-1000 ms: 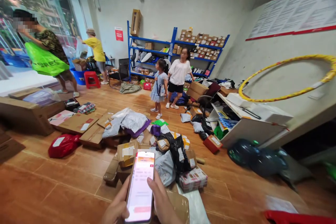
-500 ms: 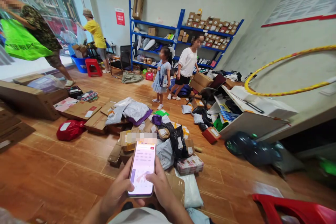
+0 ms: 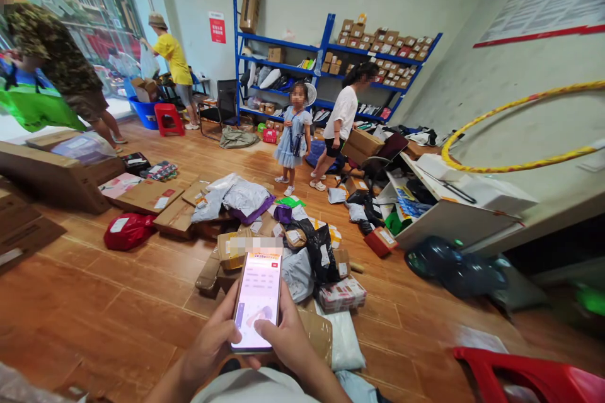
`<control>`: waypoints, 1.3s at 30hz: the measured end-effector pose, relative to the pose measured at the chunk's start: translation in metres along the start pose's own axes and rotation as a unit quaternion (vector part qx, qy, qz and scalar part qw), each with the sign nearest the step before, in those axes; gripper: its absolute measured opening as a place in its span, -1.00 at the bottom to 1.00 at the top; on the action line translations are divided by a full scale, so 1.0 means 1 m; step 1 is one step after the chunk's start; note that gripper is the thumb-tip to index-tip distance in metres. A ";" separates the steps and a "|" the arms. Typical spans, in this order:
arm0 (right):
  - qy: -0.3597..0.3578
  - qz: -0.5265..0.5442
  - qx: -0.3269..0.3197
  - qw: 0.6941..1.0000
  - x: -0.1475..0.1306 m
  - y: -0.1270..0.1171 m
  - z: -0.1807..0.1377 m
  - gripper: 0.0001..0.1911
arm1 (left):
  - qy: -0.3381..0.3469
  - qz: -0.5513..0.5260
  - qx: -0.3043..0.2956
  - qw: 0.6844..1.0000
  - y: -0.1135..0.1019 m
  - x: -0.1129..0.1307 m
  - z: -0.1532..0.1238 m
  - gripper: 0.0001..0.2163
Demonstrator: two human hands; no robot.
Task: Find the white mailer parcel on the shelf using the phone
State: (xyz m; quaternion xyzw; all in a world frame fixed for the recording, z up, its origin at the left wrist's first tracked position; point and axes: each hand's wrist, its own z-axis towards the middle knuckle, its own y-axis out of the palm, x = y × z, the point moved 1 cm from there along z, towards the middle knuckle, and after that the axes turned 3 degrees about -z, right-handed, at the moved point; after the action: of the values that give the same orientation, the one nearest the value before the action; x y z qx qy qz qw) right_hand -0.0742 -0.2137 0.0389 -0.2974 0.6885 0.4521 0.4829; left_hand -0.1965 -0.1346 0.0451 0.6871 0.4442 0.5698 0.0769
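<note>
Two hands held one phone above a floor strewn with parcels.

The left hand (image 3: 212, 343) gripped the left edge of the phone (image 3: 256, 302) and the right hand (image 3: 283, 340) gripped the right edge, its thumb resting on the lit screen — low in the middle of the view. From left to right stood four other people: one with a green bag (image 3: 35, 107), one in a yellow shirt (image 3: 174, 60), a small one in a blue dress (image 3: 292, 138), one in a white shirt (image 3: 343, 113). One red stool (image 3: 167, 119) stood behind. Cardboard boxes and mailer bags lay heaped on the wooden floor (image 3: 94, 302) — one blue shelf rack (image 3: 326, 44) lined the back wall, one yellow hoop (image 3: 520, 132) leaned at right.
</note>
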 end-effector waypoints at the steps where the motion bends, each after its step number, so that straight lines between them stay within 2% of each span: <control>1: 0.001 -0.002 0.001 1.000 -0.001 0.001 0.000 -0.35 | -0.001 0.001 -0.003 1.000 0.000 0.000 -0.001 -0.05; 7: 0.019 0.009 0.008 1.000 -0.001 0.004 -0.001 -0.43 | 0.005 0.002 -0.017 1.000 0.002 0.002 -0.003 -0.03; 13: 0.020 0.070 -0.007 0.997 0.005 0.003 -0.001 -0.45 | 0.004 -0.010 -0.013 1.000 0.002 0.002 -0.005 -0.03; 15: 0.022 0.058 -0.004 0.998 0.005 0.004 -0.001 -0.45 | 0.009 -0.009 -0.015 1.000 0.001 0.001 -0.005 -0.04; 18: 0.016 0.015 0.000 1.000 0.005 0.005 -0.001 -0.45 | 0.008 0.008 0.007 1.000 0.000 -0.001 -0.004 -0.07; 23: 0.005 0.043 -0.006 0.999 0.009 0.005 -0.003 -0.44 | 0.012 0.026 0.056 0.998 -0.001 -0.006 -0.001 -0.12; 28: 0.021 0.048 0.004 0.999 0.007 0.004 -0.001 -0.49 | 0.003 0.023 0.008 1.000 -0.004 -0.005 -0.002 0.00; 32: 0.028 0.069 0.044 0.996 -0.001 0.006 0.008 -0.45 | -0.007 0.031 0.011 0.999 -0.001 -0.001 -0.005 0.02; 39: 0.030 0.048 0.145 0.988 -0.011 0.010 0.020 -0.29 | -0.015 0.006 -0.022 1.000 -0.003 -0.004 -0.008 0.03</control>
State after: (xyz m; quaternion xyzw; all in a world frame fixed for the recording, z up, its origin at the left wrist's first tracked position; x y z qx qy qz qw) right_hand -0.0709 -0.1919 0.0505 -0.2039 0.7744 0.3610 0.4779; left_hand -0.2048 -0.1395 0.0433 0.6964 0.4261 0.5694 0.0957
